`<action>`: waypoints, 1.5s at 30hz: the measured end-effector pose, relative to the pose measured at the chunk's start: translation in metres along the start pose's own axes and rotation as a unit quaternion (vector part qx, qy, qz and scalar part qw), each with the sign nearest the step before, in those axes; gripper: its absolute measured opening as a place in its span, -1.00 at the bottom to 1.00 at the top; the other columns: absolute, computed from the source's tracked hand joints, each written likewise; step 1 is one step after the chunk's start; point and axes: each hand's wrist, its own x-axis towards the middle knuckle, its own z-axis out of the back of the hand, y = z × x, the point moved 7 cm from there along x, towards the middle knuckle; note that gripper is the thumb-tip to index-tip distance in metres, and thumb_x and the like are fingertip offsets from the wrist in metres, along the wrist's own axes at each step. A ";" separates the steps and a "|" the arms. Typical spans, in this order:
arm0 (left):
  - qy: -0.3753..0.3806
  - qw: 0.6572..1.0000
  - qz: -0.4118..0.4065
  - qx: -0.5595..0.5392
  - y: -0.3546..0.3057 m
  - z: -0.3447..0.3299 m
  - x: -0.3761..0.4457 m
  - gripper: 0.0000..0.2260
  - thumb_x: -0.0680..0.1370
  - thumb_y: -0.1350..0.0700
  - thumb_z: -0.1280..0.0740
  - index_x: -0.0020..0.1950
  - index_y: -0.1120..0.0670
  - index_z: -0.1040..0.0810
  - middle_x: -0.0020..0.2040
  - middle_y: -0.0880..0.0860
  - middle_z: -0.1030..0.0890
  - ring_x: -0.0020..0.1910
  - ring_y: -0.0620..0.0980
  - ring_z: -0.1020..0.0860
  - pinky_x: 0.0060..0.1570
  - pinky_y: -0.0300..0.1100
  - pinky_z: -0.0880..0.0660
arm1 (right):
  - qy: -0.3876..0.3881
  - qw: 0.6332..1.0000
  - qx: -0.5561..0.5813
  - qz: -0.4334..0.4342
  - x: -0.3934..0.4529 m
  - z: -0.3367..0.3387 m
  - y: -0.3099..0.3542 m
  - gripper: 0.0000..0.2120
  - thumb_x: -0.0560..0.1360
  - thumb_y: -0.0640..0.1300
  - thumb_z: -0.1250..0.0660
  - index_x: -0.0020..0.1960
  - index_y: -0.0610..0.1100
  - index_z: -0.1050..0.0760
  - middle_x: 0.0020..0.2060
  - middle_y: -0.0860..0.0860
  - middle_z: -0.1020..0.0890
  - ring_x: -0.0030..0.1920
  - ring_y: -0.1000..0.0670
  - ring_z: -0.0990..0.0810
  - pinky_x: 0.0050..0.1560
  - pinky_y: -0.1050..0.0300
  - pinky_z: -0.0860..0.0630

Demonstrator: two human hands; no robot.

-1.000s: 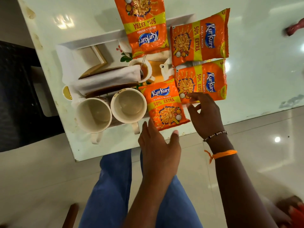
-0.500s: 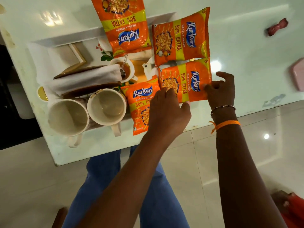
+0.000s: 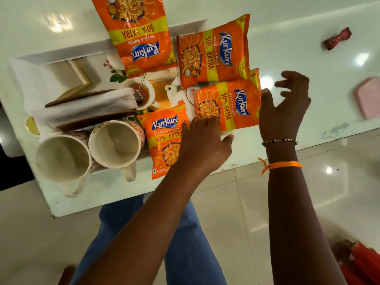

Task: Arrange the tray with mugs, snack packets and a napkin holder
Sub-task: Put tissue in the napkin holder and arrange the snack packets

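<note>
A white tray (image 3: 61, 52) lies on the white table. At its near left stand two cream mugs (image 3: 61, 159) (image 3: 115, 145), and behind them a napkin holder (image 3: 86, 108) with white napkins. Four orange snack packets lie on the tray's right half: a far one (image 3: 139, 38), an upper right one (image 3: 213, 56), a lower right one (image 3: 228, 103) and a near one (image 3: 164, 140). My left hand (image 3: 203, 145) lies flat, fingertips on the lower right packet's left corner, covering the near packet's right side. My right hand (image 3: 285, 108) is spread open, thumb at that packet's right edge.
A red wrapped sweet (image 3: 337, 39) and a pink object (image 3: 368, 97) lie on the table to the right. A gold piece (image 3: 33, 125) sits left of the tray. The table's near edge (image 3: 123, 202) is close to my legs, above the tiled floor.
My right hand has let go of the lower right packet's edge and spread its fingers. My left hand has slid forward from the near packet onto the lower right packet's corner.
</note>
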 end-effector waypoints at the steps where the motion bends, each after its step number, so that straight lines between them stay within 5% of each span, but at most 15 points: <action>1: -0.018 1.000 0.004 -0.014 0.001 0.008 0.002 -0.63 0.54 -0.07 -0.20 0.27 0.09 -0.37 0.31 0.10 -0.47 0.37 0.14 -0.35 0.44 0.16 -0.12 | 0.007 1.000 0.000 0.010 0.005 -0.005 0.007 -0.65 0.42 -0.22 -0.27 0.20 -0.18 -0.35 0.08 -0.09 -0.56 0.09 -0.02 -0.48 0.09 0.22 -0.25; 4: -0.089 0.993 0.030 -0.079 0.009 0.034 0.011 -0.58 0.53 -0.03 -0.24 0.33 0.11 -0.33 0.28 0.15 -0.47 0.29 0.16 -0.41 0.33 0.10 -0.32 | 0.065 0.998 -0.007 0.003 0.019 -0.028 0.023 -0.60 0.43 -0.19 -0.25 0.26 -0.11 -0.30 0.10 -0.03 -0.58 0.18 -0.09 -0.40 0.01 0.22 -0.16; 8: -0.129 0.979 0.076 -0.137 0.027 0.058 0.031 -0.46 0.51 0.02 -0.27 0.43 0.12 -0.20 0.41 0.16 -0.35 0.39 0.17 -0.31 0.37 0.05 -0.27 | 0.152 0.987 -0.024 -0.050 0.034 -0.057 0.030 -0.60 0.46 -0.14 -0.26 0.27 -0.05 -0.28 0.10 -0.01 -0.60 0.27 -0.09 -0.38 0.22 0.06 -0.23; 16: -0.037 0.998 0.057 -0.006 0.021 0.044 0.064 -0.38 0.55 0.02 -0.19 0.51 0.08 0.05 0.54 0.12 -0.08 0.52 0.20 0.00 0.48 0.18 0.05 | 0.122 0.992 0.000 -0.041 0.055 -0.041 0.048 -0.67 0.38 -0.14 -0.39 0.13 -0.06 -0.46 -0.18 0.16 -0.51 0.14 -0.03 -0.56 0.27 -0.09 -0.41; 21: -0.050 0.996 0.075 0.003 0.020 0.035 0.070 -0.39 0.56 0.03 -0.16 0.51 0.05 0.09 0.55 0.09 0.02 0.52 0.20 0.13 0.46 0.18 0.17 | 0.125 0.991 0.004 -0.042 0.060 -0.038 0.047 -0.65 0.38 -0.11 -0.42 0.14 -0.09 -0.46 -0.05 0.06 -0.61 0.10 -0.01 -0.60 0.26 -0.13 -0.44; 29: -0.133 0.990 0.021 -0.032 0.026 0.051 0.049 -0.48 0.58 0.14 -0.14 0.50 0.12 -0.04 0.52 0.13 -0.15 0.52 0.16 -0.03 0.50 0.04 0.02 | 0.072 0.997 -0.028 0.001 0.037 -0.015 0.039 -0.57 0.40 -0.07 -0.39 0.23 -0.07 -0.38 0.18 0.05 -0.55 0.25 -0.05 -0.41 0.22 0.03 -0.27; 33: -0.217 0.966 -0.022 -0.138 0.024 0.067 0.011 -0.60 0.55 0.20 -0.19 0.39 0.07 -0.31 0.39 0.08 -0.37 0.40 0.01 -0.28 0.30 -0.28 -0.23 | 0.047 0.997 -0.033 0.043 0.003 -0.002 0.037 -0.61 0.38 -0.19 -0.37 0.19 -0.10 -0.41 0.19 -0.06 -0.50 0.23 -0.13 -0.37 0.02 0.44 -0.15; 36: -0.253 0.946 -0.054 -0.193 0.023 0.070 -0.027 -0.75 0.53 0.25 -0.21 0.18 0.08 -0.50 0.15 0.00 -0.52 0.10 -0.24 -0.41 0.00 -0.59 -0.25 | 0.076 0.994 -0.036 0.070 -0.031 -0.008 0.037 -0.67 0.39 -0.26 -0.35 0.14 -0.15 -0.46 0.13 -0.15 -0.50 0.12 -0.19 -0.39 -0.11 0.42 -0.15; 40: -0.273 0.925 -0.061 -0.258 0.037 0.057 -0.085 -0.85 0.54 0.21 -0.20 -0.06 0.09 -0.56 -0.10 -0.12 -0.53 -0.10 -0.26 -0.49 -0.09 -0.52 -0.38 | 0.109 0.993 -0.007 0.044 -0.074 -0.025 0.020 -0.74 0.42 -0.27 -0.35 0.10 -0.17 -0.48 0.12 -0.17 -0.49 0.03 -0.14 -0.40 -0.06 0.16 -0.37; 43: -0.269 0.904 -0.019 -0.331 0.074 0.033 -0.129 -0.83 0.51 0.20 -0.18 -0.18 0.03 -0.52 -0.22 -0.12 -0.57 -0.16 -0.23 -0.53 -0.16 -0.47 -0.40 | 0.076 0.995 0.054 -0.038 -0.092 -0.032 -0.007 -0.79 0.43 -0.29 -0.32 0.06 -0.17 -0.48 -0.06 -0.09 -0.46 -0.09 -0.05 -0.44 -0.23 0.39 -0.39; 45: -0.260 0.884 0.066 -0.382 0.113 0.010 -0.154 -0.80 0.50 0.21 -0.18 -0.23 -0.05 -0.50 -0.31 -0.15 -0.54 -0.28 -0.24 -0.50 -0.24 -0.45 -0.39 | 0.045 0.986 0.103 -0.124 -0.101 -0.036 -0.029 -0.80 0.45 -0.30 -0.28 0.08 -0.22 -0.45 -0.08 -0.07 -0.44 -0.11 -0.04 -0.46 -0.14 0.38 -0.43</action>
